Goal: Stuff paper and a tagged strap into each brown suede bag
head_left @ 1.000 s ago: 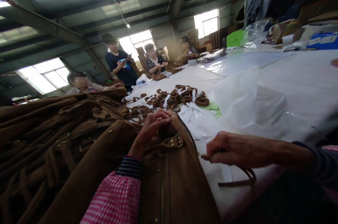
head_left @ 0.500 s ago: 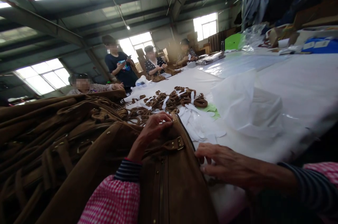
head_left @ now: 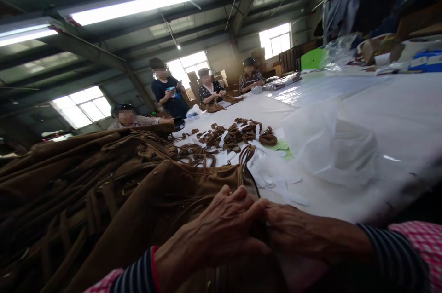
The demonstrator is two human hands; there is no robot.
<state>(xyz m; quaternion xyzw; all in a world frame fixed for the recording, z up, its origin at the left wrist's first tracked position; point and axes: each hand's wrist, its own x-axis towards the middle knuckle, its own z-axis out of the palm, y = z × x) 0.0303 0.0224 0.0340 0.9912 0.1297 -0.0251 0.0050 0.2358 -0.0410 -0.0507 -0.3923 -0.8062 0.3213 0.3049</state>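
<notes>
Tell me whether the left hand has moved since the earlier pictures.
Yes: judged against the strap bundles, the left hand has drawn back toward the camera and is now beside the right hand.

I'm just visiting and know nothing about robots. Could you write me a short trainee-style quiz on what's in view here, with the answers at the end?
1. True or false: the left hand and the right hand are close together at the brown bag.

2. What lies on the table between the coiled straps and the crumpled whitish plastic?
A) a hammer
B) a green scrap
C) a drinking mug

3. Fill in the missing word: the dark cuffs at the person's wrists have a ____ pattern.

Key: 1 true; 2 B; 3 striped.
</notes>
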